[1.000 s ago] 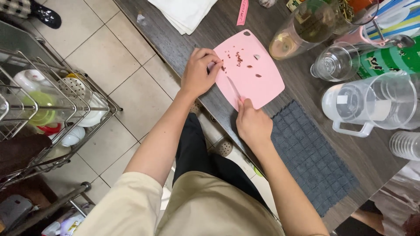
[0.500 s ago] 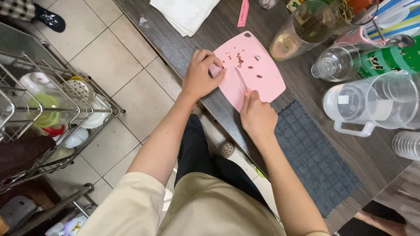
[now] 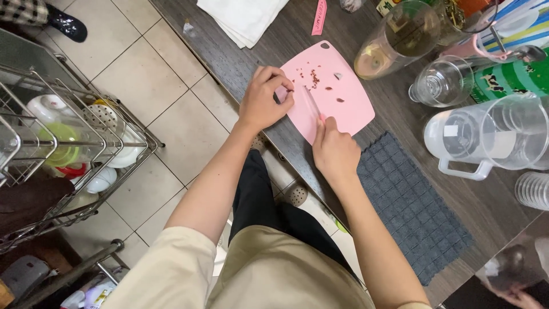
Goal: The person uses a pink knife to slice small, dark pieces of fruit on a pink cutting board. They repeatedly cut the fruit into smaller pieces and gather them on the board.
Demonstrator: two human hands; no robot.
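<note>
Hands (image 3: 334,150) on knife (image 3: 311,103), blade pointing away.

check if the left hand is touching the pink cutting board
Touching. The head view shows the left hand with its fingers curled down onto the near edge of the pink cutting board, no gap visible between them.

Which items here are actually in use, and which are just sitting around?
In use: left hand, right hand, knife, pink cutting board, red bits.
Lying about: clear pitcher, glass, grey mat, white cloths, dish rack.
</note>
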